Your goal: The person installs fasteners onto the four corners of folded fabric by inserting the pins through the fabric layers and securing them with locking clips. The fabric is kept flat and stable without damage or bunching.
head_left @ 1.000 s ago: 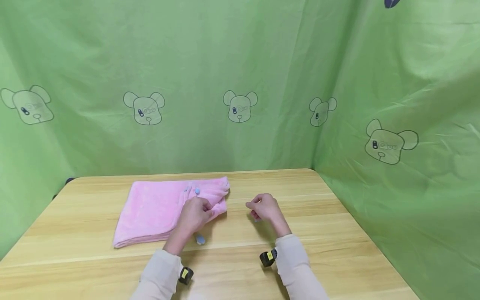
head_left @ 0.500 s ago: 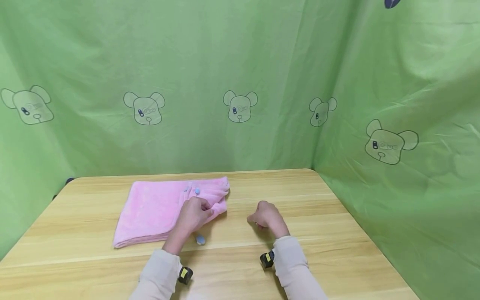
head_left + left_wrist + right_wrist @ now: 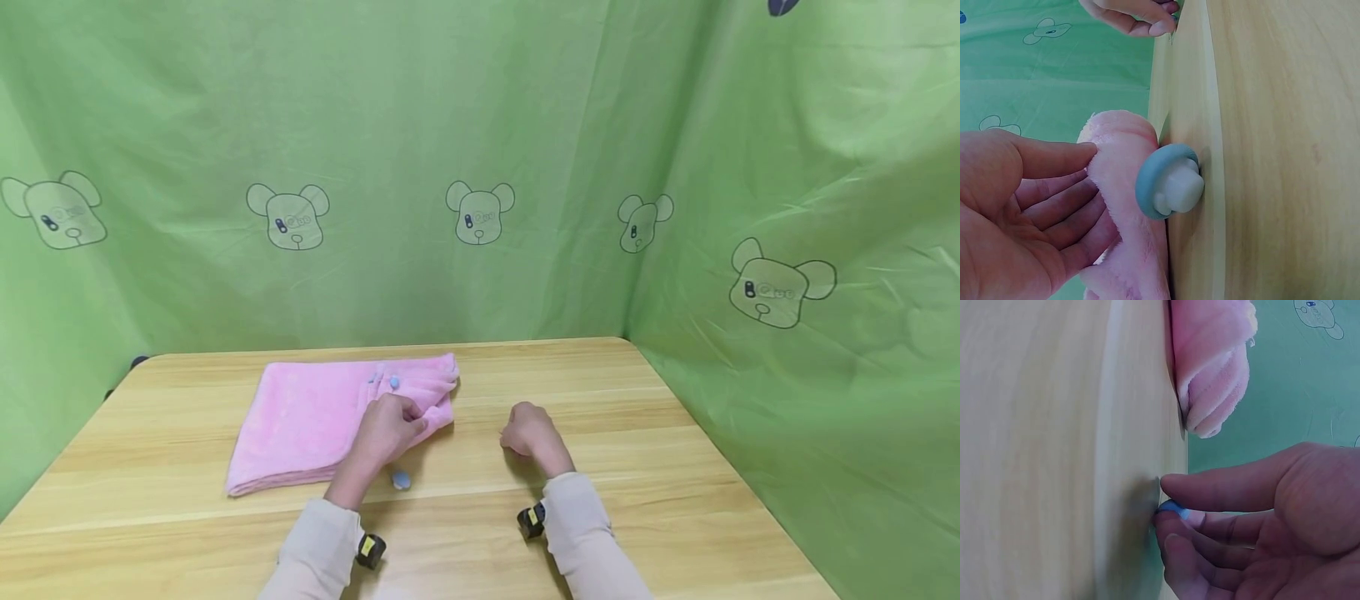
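A folded pink plush cloth (image 3: 300, 417) lies on the left half of the table, its right end bunched into pleats. My left hand (image 3: 386, 429) pinches the near edge of these pleats, thumb in front and fingers behind. Right of the cloth and apart from it, my right hand (image 3: 531, 432) is low over the table. Between its thumb and fingertips is a small blue piece (image 3: 1174, 507), mostly covered by the fingers. A blue-and-white mushroom-shaped piece (image 3: 1179, 184) rests on the table just below the left hand. Another small blue piece (image 3: 394, 382) sits on the pleats.
Wood-grain table (image 3: 637, 517) spreads around both hands. Green curtain (image 3: 555, 167) with bear-head prints hangs behind it and along its right side. A black camera is strapped to each wrist, by the sleeves.
My right hand has come slightly nearer to me and turned, its fingers now tucked lower toward the table. The left hand and the cloth stay where they were.
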Available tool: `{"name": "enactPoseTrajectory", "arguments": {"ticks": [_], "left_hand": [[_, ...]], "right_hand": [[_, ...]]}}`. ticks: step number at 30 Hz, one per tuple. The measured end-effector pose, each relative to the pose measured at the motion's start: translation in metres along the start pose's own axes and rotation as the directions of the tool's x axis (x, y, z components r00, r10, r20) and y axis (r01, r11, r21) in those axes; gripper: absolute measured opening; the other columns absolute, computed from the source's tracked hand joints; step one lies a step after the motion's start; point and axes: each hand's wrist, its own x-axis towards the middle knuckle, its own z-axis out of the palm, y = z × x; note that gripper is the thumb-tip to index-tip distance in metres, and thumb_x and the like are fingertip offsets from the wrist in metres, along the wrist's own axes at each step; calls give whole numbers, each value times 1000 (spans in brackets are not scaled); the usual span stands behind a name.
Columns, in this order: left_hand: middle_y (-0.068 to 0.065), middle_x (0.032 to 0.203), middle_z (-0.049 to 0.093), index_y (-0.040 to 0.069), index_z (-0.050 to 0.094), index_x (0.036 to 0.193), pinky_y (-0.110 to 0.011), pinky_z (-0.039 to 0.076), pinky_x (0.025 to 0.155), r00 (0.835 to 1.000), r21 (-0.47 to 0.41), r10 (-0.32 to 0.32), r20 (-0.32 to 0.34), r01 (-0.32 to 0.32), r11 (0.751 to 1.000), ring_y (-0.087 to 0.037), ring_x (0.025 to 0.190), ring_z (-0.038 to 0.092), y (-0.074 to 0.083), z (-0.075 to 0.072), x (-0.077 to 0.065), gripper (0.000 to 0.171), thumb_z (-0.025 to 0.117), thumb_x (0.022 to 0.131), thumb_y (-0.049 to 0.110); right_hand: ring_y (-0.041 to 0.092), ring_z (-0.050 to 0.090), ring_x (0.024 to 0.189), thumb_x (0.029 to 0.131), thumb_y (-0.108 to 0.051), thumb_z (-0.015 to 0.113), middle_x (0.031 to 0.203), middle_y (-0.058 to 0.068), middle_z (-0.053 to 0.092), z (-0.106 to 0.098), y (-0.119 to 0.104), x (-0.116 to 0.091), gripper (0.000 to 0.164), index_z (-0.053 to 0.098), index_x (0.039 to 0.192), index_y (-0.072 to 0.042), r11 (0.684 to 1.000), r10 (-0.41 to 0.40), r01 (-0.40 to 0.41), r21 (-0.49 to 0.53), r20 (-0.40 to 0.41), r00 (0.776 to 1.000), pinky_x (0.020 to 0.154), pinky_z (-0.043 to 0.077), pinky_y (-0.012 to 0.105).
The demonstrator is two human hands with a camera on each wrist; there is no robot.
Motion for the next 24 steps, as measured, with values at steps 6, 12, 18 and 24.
{"name": "enactPoseTrajectory", "arguments": {"ticks": [6, 12, 18, 24], "left_hand": [[-3, 73, 69, 4, 73, 81, -35, 55, 64, 1000, -1, -6, 5, 6, 1000, -12, 61, 58, 0, 1, 0, 5, 75, 81, 8], [-4, 74, 70, 4, 73, 82, -35, 56, 64, 1000, -6, -13, 8, 13, 1000, -12, 62, 59, 0, 1, 1, 5, 76, 81, 8], [-4, 74, 70, 4, 74, 82, -35, 55, 64, 1000, -15, -10, 12, 10, 1000, -12, 62, 59, 0, 1, 1, 5, 76, 81, 8], [-2, 71, 68, 4, 72, 79, -32, 53, 59, 1000, -29, -1, 18, 2, 1000, -11, 58, 57, 0, 2, 0, 5, 77, 80, 7]], "right_hand": [[12, 43, 48, 81, 0, 58, 55, 0, 47, 3, -9, -3, 20, 50, 66, -9, 992, -103, 105, 70, -33, 994, 43, 34, 23], [15, 57, 52, 81, 0, 62, 63, 8, 63, 8, -21, -3, 6, 60, 77, -4, 948, -219, 208, 239, 21, 975, 48, 48, 24], [20, 62, 60, 85, 0, 63, 72, 16, 65, 14, -31, -6, 4, 62, 83, 3, 876, -272, 213, 432, 79, 959, 54, 57, 30], [22, 64, 60, 86, 2, 62, 73, 20, 66, 22, -41, -9, 7, 62, 86, 9, 804, -307, 199, 561, 104, 946, 54, 57, 28]]}}
